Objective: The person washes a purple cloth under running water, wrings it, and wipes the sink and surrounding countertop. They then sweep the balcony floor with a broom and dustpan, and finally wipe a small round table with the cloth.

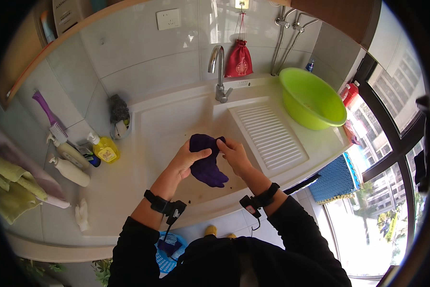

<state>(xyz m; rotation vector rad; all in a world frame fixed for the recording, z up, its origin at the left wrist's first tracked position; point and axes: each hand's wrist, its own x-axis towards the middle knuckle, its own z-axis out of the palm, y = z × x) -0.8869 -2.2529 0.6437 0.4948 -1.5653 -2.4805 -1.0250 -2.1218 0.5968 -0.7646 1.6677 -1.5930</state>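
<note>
A dark purple cloth (206, 166), crumpled and hanging down, is held in both hands over the white laundry sink (164, 122). My left hand (184, 159) grips its left side, the thumb lying across the front. My right hand (235, 154) pinches its upper right edge between thumb and fingers. The lower end of the cloth hangs free above the basin. Small dark specks lie on the basin floor. Behind the basin stands a chrome faucet (219, 75), and a ribbed washboard (270, 134) is moulded into the sink at the right.
A green plastic basin (310, 102) rests on the right ledge. At the left stand a yellow pump bottle (106, 149), a cream pump bottle (70, 171) and a holder with a mesh scrubber (119, 109). A red drawstring bag (240, 61) hangs by the faucet. A blue basket (164, 260) sits below.
</note>
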